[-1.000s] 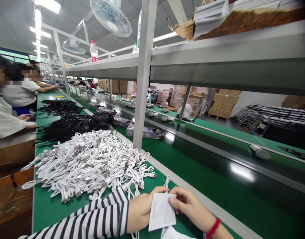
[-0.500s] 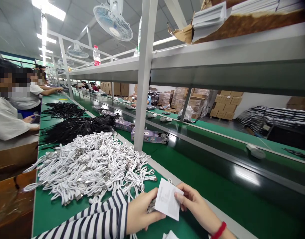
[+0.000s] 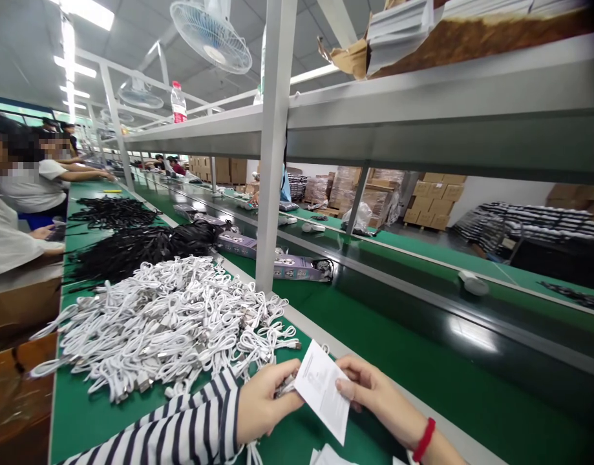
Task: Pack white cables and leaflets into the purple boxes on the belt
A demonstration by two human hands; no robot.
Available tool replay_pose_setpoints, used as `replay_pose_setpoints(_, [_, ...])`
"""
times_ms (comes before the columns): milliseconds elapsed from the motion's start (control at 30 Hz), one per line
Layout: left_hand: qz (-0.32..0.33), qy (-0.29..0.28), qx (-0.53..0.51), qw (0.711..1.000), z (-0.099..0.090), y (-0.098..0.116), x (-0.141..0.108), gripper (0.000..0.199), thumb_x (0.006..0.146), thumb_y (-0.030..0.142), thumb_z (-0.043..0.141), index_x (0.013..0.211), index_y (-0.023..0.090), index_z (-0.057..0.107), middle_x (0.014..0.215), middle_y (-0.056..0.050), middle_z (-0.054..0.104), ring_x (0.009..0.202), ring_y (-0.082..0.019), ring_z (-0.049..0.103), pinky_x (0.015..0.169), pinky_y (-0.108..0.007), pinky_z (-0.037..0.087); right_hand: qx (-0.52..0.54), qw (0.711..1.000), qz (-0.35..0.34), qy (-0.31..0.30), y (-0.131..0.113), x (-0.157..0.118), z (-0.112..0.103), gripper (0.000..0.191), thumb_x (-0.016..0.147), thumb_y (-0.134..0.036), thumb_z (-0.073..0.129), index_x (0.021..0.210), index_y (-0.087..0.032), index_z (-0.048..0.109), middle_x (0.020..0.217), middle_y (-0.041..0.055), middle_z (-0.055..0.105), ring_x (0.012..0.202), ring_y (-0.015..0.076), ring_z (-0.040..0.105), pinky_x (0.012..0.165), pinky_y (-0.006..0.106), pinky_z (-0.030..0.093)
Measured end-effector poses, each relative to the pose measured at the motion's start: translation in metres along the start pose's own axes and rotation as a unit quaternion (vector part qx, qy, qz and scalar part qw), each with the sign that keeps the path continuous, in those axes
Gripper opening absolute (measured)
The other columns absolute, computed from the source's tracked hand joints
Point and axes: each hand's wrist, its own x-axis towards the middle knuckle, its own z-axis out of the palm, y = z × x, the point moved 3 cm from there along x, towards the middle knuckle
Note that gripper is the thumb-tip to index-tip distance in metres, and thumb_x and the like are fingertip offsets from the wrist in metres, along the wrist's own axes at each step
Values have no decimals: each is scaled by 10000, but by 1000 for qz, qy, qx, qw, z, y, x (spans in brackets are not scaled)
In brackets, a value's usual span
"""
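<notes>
Room: from my remote seat I see a long factory hall, with ceiling fans overhead and cartons stacked far right.

Bench: a green belt runs away from me, under a steel shelf.

Left side: a heap of white cables lies just beyond my hands, with a heap of black cables farther along. A co-worker's white sleeve shows at the left edge.

Right side: purple boxes sit on the far side of a shelf post.

Left hand: fingers curled narrowly around a small silvery bit, partly hidden; I cannot tell exactly what it is.

Right hand: fingers narrow, pinching the right edge of the leaflet.

Paper leaflet: tilted between both hands, above the belt near me. It looks light, thin and floppy, easily creased, so I would take it by its edges.
</notes>
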Motion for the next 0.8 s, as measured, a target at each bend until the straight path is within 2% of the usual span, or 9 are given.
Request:
replay_pose_setpoints(100, [-27,-3,-31,999,1,-5,1,438,849,580,517,931,150,535,608,53,466,330,-36,360,299,-163,255,-6,999,22,-36,-1,-1,3,443,725,-520,738,1006,-183,671,820,28,625,632,98,456,523,210,282])
replay_pose_setpoints(167, [-34,-3,-49,998,1,-7,2,445,842,598,516,918,159,506,562,71,434,316,-40,350,288,-159,243,-19,998,26,-46,-3,-2,5,422,719,-520,739,954,-171,704,837,40,632,651,110,475,539,218,313])
replay_pose_setpoints(233, [-35,6,-63,997,1,-7,3,453,838,610,515,912,164,491,517,82,413,302,-44,337,278,-157,228,-24,998,25,-42,-5,-4,6,389,717,-513,741,900,-170,719,843,43,637,679,128,501,558,229,347])
replay_pose_setpoints(400, [-53,26,-80,995,0,-6,7,468,841,628,491,922,167,485,411,107,343,269,-54,285,262,-155,174,12,1000,20,-20,-1,-3,4,349,757,-484,719,922,-178,707,874,49,679,763,165,577,684,269,418])
replay_pose_setpoints(500, [-56,27,-75,995,0,-5,7,467,849,613,486,994,170,505,517,68,489,291,-41,306,275,-150,204,42,998,18,32,0,0,-4,367,713,-479,757,889,-164,690,819,50,690,726,178,603,678,287,439])
replay_pose_setpoints(567, [-56,29,-72,995,1,-5,7,469,854,611,475,1050,186,507,751,6,624,312,-21,321,280,-153,210,45,996,6,83,-1,3,-15,381,689,-467,779,894,-160,683,824,55,696,738,186,617,695,294,451])
replay_pose_setpoints(633, [-56,22,-56,997,3,-6,5,465,867,614,441,1078,205,509,938,-30,656,321,-11,317,284,-167,204,33,990,-13,138,-6,6,-31,394,693,-468,773,914,-155,682,852,67,700,774,201,627,728,310,463])
replay_pose_setpoints(700, [-27,17,-14,999,5,-7,2,435,887,601,410,1049,217,535,926,-20,672,384,-40,409,334,-172,285,8,979,-34,199,-13,11,-55,414,699,-493,748,917,-147,684,857,80,700,784,217,633,726,324,480])
replay_pose_setpoints(800, [67,12,64,996,8,-8,-1,364,915,546,395,947,235,582,814,10,682,662,-117,592,577,-178,440,-77,953,-49,288,-31,21,-100,435,691,-514,707,923,-146,678,864,88,702,806,239,645,712,338,511])
